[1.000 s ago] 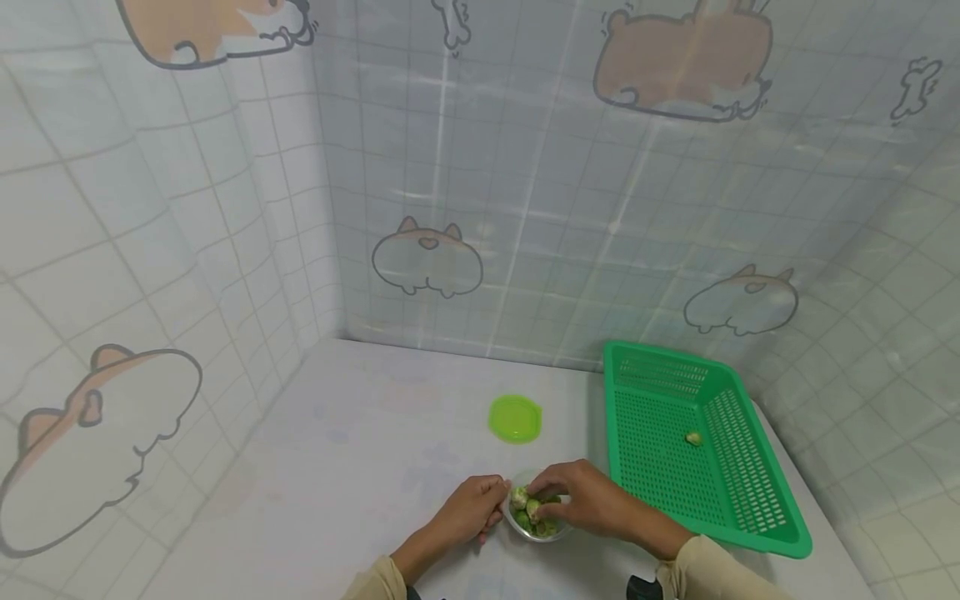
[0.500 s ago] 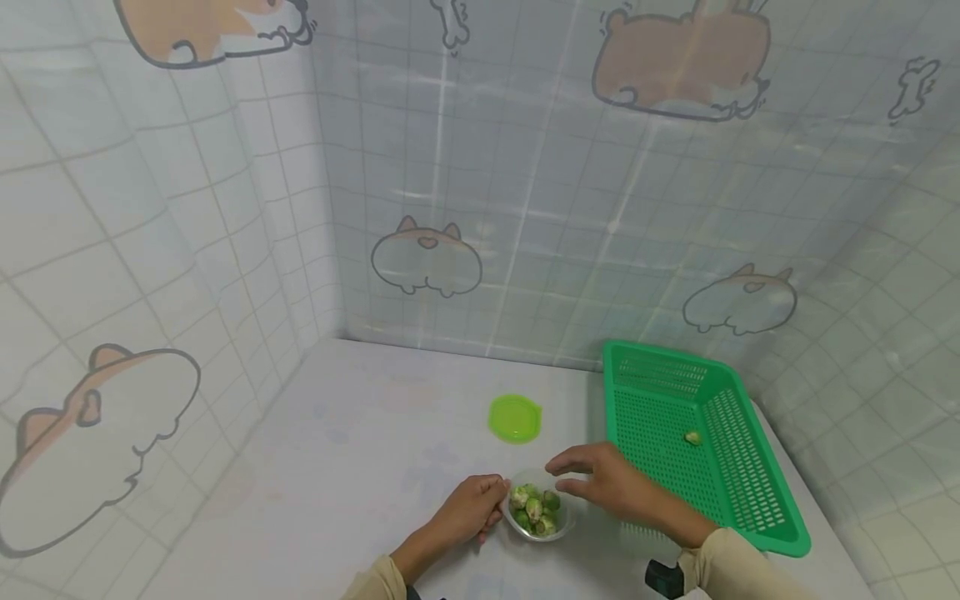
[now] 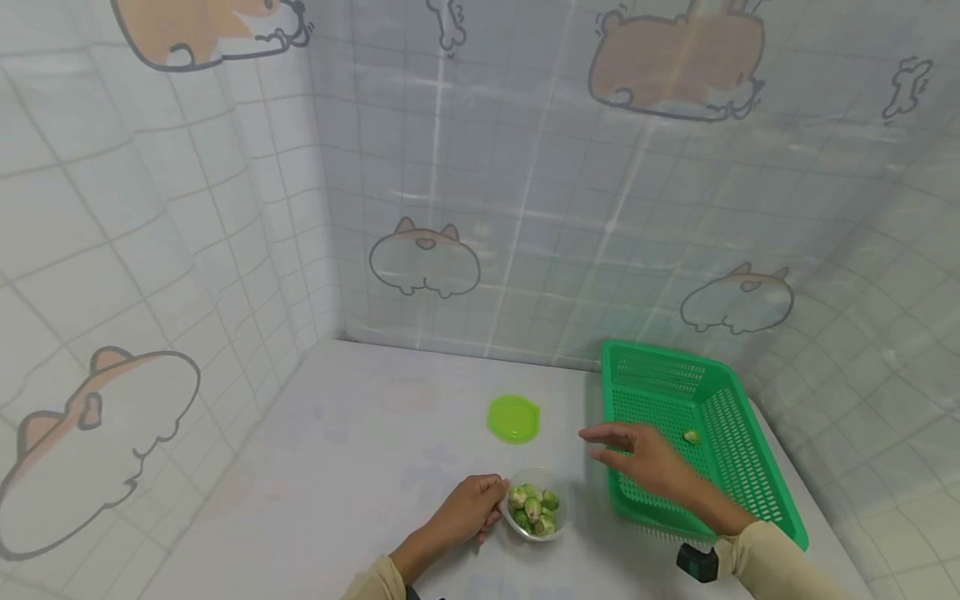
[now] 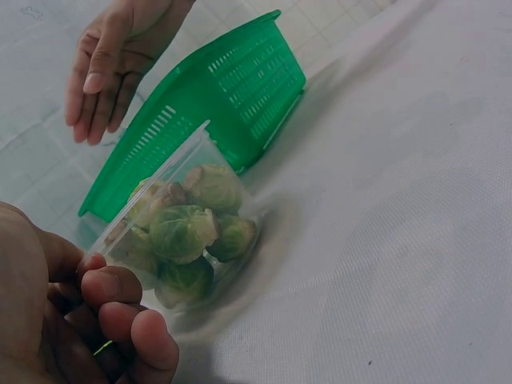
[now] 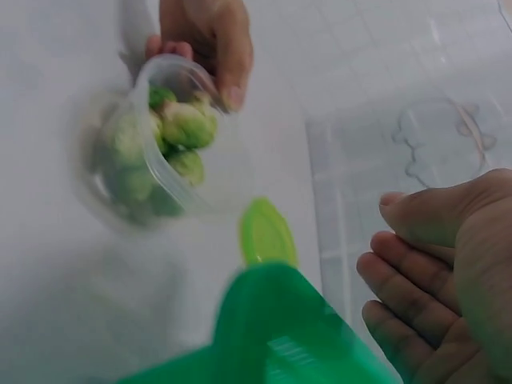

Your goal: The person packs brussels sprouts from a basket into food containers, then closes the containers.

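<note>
My left hand (image 3: 468, 507) pinches the rim of a clear plastic container (image 3: 536, 476) that stands on the table. Several Brussels sprouts (image 4: 182, 234) lie piled inside it. My right hand (image 3: 645, 458) holds nothing and hovers over the near left side of a green perforated basket (image 3: 660, 350), its fingers extended and thumb apart. One more Brussels sprout (image 3: 691, 437) lies on the basket floor, beyond the right hand. In the right wrist view, the right hand's fingers (image 5: 408, 276) show with no object against them.
Behind the container, a lime-green lid (image 3: 513, 418) lies flat on the white table (image 3: 360, 450). The basket takes up the table's right side. A patterned sheet (image 3: 525, 250) hangs along the back and both sides.
My right hand has come out of the container, leaving its sprouts there, and moved right and away over the basket's edge. The left hand keeps its hold on the container's rim.
</note>
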Action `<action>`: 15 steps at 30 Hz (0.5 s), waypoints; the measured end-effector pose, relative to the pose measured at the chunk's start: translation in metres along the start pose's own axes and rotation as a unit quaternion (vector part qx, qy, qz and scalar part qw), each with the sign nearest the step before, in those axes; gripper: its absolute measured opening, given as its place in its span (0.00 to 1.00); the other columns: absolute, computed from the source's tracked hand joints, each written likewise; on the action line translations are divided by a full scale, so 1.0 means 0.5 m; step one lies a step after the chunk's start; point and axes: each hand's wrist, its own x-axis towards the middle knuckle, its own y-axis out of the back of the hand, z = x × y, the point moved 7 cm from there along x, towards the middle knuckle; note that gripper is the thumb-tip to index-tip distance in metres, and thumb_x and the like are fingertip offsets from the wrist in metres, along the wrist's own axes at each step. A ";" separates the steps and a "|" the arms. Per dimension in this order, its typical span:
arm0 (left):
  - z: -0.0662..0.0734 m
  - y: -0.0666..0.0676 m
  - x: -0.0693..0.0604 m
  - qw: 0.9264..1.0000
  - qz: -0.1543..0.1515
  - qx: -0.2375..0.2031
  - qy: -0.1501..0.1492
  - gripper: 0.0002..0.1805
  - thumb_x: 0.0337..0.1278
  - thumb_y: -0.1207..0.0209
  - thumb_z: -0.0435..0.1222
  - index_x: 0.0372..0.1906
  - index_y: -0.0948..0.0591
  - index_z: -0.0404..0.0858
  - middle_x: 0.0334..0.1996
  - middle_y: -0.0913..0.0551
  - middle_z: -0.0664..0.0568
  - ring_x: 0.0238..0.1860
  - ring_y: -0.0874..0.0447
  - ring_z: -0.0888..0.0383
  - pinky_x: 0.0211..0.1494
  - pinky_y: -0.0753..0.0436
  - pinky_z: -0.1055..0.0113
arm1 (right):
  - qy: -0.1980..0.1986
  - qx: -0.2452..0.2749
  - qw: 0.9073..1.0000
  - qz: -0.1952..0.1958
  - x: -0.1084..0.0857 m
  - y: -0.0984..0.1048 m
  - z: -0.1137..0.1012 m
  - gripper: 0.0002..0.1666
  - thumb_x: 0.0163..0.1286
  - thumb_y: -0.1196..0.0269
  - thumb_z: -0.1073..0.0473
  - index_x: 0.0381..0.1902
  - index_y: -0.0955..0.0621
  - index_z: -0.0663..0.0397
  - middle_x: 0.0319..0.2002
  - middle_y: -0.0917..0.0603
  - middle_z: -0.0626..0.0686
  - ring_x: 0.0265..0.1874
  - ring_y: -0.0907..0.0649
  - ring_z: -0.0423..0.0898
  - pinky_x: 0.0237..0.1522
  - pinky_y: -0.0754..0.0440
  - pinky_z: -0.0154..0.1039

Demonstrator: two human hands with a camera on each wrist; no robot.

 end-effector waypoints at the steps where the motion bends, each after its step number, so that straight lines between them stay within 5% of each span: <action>1: 0.000 0.000 0.000 1.000 0.002 0.000 -0.001 0.24 0.79 0.53 0.47 0.25 0.29 0.36 0.14 0.30 0.56 0.12 0.34 0.60 0.15 0.28 0.70 | -0.005 0.003 1.000 0.006 -0.002 0.010 0.004 0.18 0.71 0.33 0.56 0.57 0.16 0.47 0.57 0.16 0.57 0.58 0.17 0.55 0.49 0.15 0.35; 7: -0.001 0.001 0.001 1.000 0.003 -0.001 0.001 0.25 0.79 0.53 0.47 0.25 0.28 0.35 0.14 0.30 0.55 0.12 0.34 0.60 0.15 0.28 0.69 | -0.045 -0.016 0.998 0.042 -0.014 0.069 0.037 0.20 0.70 0.33 0.50 0.59 0.17 0.44 0.58 0.16 0.53 0.55 0.15 0.47 0.48 0.16 0.34; 15: -0.002 0.001 0.002 1.000 0.003 0.001 0.001 0.24 0.79 0.53 0.46 0.25 0.28 0.36 0.14 0.29 0.55 0.12 0.34 0.60 0.15 0.28 0.70 | -0.007 -0.038 0.995 0.091 -0.028 0.155 0.093 0.20 0.75 0.37 0.55 0.62 0.20 0.52 0.58 0.17 0.57 0.52 0.16 0.36 0.49 0.17 0.32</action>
